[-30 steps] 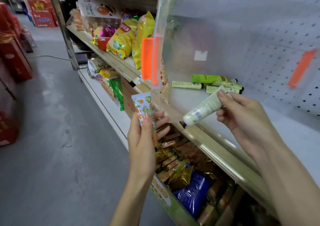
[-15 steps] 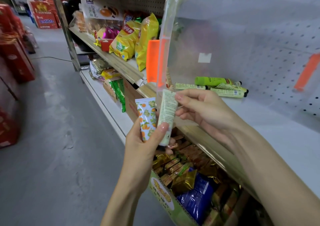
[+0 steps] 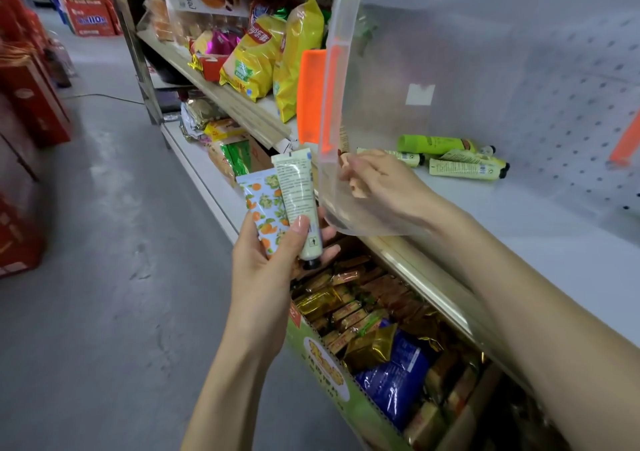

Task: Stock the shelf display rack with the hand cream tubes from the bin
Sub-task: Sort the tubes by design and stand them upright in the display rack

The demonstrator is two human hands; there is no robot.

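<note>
Stocking a shelf from a clear bin (image 3: 433,35) that lies tipped on its side, mouth toward the aisle. Left of the bin stand yellow snack bags (image 3: 256,62). Just left of and below the bin's rim, the left hand (image 3: 273,253) grips two hand cream tubes upright with caps down: an orange-print tube (image 3: 263,208) and, touching it on the bin side, a white tube (image 3: 299,204), with the thumb pressed across the white one and the fingers curled behind both. At the bin's lower corner the right hand (image 3: 377,187) reaches into the mouth. Its fingertips (image 3: 356,187) show only dimly through the plastic wall, so whether they pinch anything cannot be told. Deeper inside the bin lie the remaining stock: a green tube (image 3: 433,144) and, beside it, pale tubes (image 3: 464,170), all on their sides. The bin rests on the white shelf (image 3: 540,242), which extends to its right. Such tubes are probably light, smooth-skinned and soft-walled, stiffer at the crimped end and the cap. A grip across the mid-body, or a pinch near the cap shoulder, should hold one without denting it. Two held together may slide against each other.
</note>
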